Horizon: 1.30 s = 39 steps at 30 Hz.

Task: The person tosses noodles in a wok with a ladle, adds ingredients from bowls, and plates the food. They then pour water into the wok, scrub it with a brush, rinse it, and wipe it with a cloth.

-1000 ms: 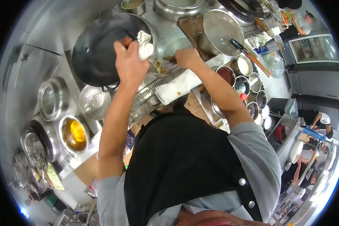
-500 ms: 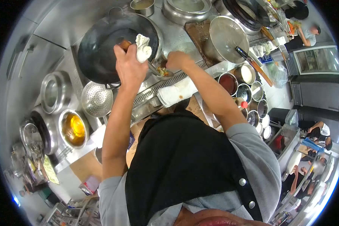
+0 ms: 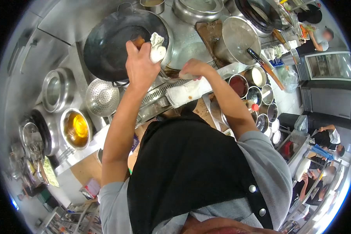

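My left hand [image 3: 141, 66] is closed around the wooden-ended handle [image 3: 137, 41] of a metal ladle, above the near right side of a black wok [image 3: 101, 50]. A crumpled white cloth [image 3: 157, 48] is in the same grip. The ladle's bowl, to the right of that hand, is mostly hidden. At the bowl, my right hand [image 3: 195, 69] is closed on a brush with brown bristles [image 3: 171, 72]. Below the right hand lies a folded white towel [image 3: 188, 93] with a brown spot, on the stove's front edge.
A perforated strainer [image 3: 102, 97] and a bowl of yellow oil [image 3: 76, 128] stand on the left. To the right are a pot topped with a fine sieve [image 3: 241, 41] and several seasoning containers [image 3: 238, 85]. Other people [image 3: 319, 41] are at the far right.
My right hand has come down slightly, and brown bristles now show at the ladle's bowl, where colourful scraps showed before. My left hand, with ladle and cloth, has shifted a little right.
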Tool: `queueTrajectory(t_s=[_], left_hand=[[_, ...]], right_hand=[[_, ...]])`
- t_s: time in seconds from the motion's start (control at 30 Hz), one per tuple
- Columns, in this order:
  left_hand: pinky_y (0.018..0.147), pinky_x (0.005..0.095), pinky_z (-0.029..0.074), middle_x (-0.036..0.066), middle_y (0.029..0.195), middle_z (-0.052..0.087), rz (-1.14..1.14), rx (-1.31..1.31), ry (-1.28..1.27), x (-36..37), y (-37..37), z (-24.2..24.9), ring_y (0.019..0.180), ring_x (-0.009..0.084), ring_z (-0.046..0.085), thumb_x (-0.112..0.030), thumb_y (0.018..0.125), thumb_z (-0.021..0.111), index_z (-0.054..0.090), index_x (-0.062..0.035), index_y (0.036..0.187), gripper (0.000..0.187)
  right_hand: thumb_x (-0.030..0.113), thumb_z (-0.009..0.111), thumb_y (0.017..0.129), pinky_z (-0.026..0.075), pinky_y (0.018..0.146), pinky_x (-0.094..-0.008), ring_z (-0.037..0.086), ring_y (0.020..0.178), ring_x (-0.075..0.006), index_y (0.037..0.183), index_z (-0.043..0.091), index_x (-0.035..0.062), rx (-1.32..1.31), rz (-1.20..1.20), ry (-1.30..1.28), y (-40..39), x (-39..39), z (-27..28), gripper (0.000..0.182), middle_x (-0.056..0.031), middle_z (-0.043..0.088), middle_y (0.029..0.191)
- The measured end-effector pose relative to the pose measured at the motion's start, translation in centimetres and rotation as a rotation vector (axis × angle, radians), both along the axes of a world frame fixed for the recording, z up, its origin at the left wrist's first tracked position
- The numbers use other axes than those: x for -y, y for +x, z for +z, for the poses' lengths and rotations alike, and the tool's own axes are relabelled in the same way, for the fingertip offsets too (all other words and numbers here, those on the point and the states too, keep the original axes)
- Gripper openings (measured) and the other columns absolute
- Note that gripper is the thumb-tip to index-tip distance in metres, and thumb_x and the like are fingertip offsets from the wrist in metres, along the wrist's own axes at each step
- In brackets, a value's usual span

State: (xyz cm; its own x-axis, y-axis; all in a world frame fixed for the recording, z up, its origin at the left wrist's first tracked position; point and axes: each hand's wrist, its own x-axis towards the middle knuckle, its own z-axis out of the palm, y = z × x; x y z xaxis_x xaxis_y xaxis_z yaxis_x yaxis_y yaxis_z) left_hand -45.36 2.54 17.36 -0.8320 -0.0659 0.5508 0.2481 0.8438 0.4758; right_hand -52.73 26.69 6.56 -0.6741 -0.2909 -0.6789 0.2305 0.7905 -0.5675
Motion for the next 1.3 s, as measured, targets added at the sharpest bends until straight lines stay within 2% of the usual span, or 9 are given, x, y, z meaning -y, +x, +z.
queueTrajectory(t_s=[0.1, 0.2, 0.4, 0.5, 0.63, 0.83, 0.97, 1.13, 1.3], left_hand=[[0.085, 0.0503, 0.055, 0.024, 0.115, 0.055, 0.033, -0.039, -0.015, 0.5, 0.7, -0.1, 0.102, 0.045, 0.063, -0.007, 0.067, 0.087, 0.07, -0.0009, 0.111, 0.047], [0.086, 0.0501, 0.055, 0.024, 0.116, 0.056, 0.046, -0.062, -0.015, 1.0, 0.8, -0.3, 0.102, 0.0449, 0.063, -0.007, 0.068, 0.087, 0.07, -0.0001, 0.11, 0.046], [0.081, 0.05, 0.057, 0.024, 0.118, 0.051, 0.035, -0.095, -0.034, 1.7, 1.3, -0.6, 0.097, 0.0441, 0.066, -0.004, 0.067, 0.085, 0.07, -0.0026, 0.112, 0.047], [0.081, 0.0503, 0.057, 0.024, 0.118, 0.051, 0.057, -0.068, -0.005, 2.1, 1.5, -0.8, 0.097, 0.0442, 0.066, -0.005, 0.068, 0.085, 0.07, -0.003, 0.111, 0.046], [0.08, 0.051, 0.057, 0.024, 0.118, 0.051, 0.054, -0.082, -0.004, 2.3, 1.5, -0.6, 0.096, 0.0445, 0.066, -0.006, 0.069, 0.086, 0.07, -0.0039, 0.111, 0.045], [0.082, 0.0505, 0.056, 0.023, 0.116, 0.054, 0.067, -0.059, 0.025, 2.6, 1.2, -0.8, 0.098, 0.0445, 0.065, -0.009, 0.071, 0.086, 0.071, -0.0005, 0.112, 0.045], [0.081, 0.0511, 0.058, 0.023, 0.121, 0.051, 0.05, -0.052, 0.005, 2.2, 0.4, -0.7, 0.097, 0.045, 0.067, -0.007, 0.07, 0.085, 0.069, -0.0048, 0.11, 0.043], [0.082, 0.0517, 0.058, 0.023, 0.121, 0.051, 0.057, -0.056, 0.008, 1.9, 0.1, -0.5, 0.097, 0.0454, 0.067, -0.008, 0.071, 0.085, 0.068, -0.0048, 0.111, 0.043], [0.086, 0.05, 0.056, 0.023, 0.117, 0.055, 0.102, -0.024, 0.027, 3.4, 1.5, -0.2, 0.102, 0.044, 0.065, -0.008, 0.072, 0.085, 0.07, 0.0005, 0.111, 0.042]], right_hand=[[0.033, 0.077, 0.085, 0.06, 0.053, -0.0402, 0.073, 0.063, -0.0308, 0.094, 0.075, -0.0046, -0.07, 0.16, 0.246, -2.9, -0.5, 1.2, 0.039, -0.017, 0.074, 0.089], [0.034, 0.075, 0.087, 0.06, 0.053, -0.0414, 0.074, 0.065, -0.0319, 0.095, 0.075, -0.0058, -0.109, -0.084, 0.051, -4.8, -0.3, -0.7, 0.041, -0.0196, 0.075, 0.092], [0.034, 0.074, 0.086, 0.059, 0.054, -0.0433, 0.074, 0.065, -0.0335, 0.094, 0.074, -0.008, -0.118, 0.181, 0.265, -0.8, 3.0, 0.2, 0.042, -0.0228, 0.075, 0.092], [0.017, 0.064, 0.082, 0.059, 0.066, -0.0457, 0.075, 0.077, -0.0367, 0.094, 0.075, -0.0113, -0.165, 0.013, 0.209, 0.9, 2.8, 5.3, 0.033, -0.0254, 0.077, 0.093], [0.022, 0.067, 0.083, 0.06, 0.073, -0.0447, 0.076, 0.079, -0.037, 0.096, 0.077, -0.0083, -0.209, 0.322, 0.303, 1.0, 6.1, 0.6, 0.034, -0.0248, 0.077, 0.093], [0.029, 0.071, 0.085, 0.061, 0.073, -0.0436, 0.077, 0.081, -0.0354, 0.101, 0.078, -0.0054, -0.155, 0.086, 0.307, -1.8, 0.9, 3.4, 0.038, -0.0226, 0.078, 0.098], [0.03, 0.072, 0.084, 0.061, 0.076, -0.0457, 0.077, 0.086, -0.0355, 0.103, 0.079, -0.0018, -0.231, 0.156, 0.243, -10.5, -0.5, -9.4, 0.038, -0.0217, 0.078, 0.109], [0.025, 0.071, 0.08, 0.059, 0.091, -0.0475, 0.075, 0.108, -0.0375, 0.108, 0.08, 0.0025, -0.318, 0.314, 0.368, -3.0, 6.9, -1.5, 0.037, -0.0215, 0.077, 0.119], [0.022, 0.067, 0.082, 0.056, 0.101, -0.0467, 0.071, 0.12, -0.0374, 0.124, 0.075, 0.0034, -0.358, 0.626, 0.535, -1.4, 5.3, 1.0, 0.046, -0.0198, 0.075, 0.126]])
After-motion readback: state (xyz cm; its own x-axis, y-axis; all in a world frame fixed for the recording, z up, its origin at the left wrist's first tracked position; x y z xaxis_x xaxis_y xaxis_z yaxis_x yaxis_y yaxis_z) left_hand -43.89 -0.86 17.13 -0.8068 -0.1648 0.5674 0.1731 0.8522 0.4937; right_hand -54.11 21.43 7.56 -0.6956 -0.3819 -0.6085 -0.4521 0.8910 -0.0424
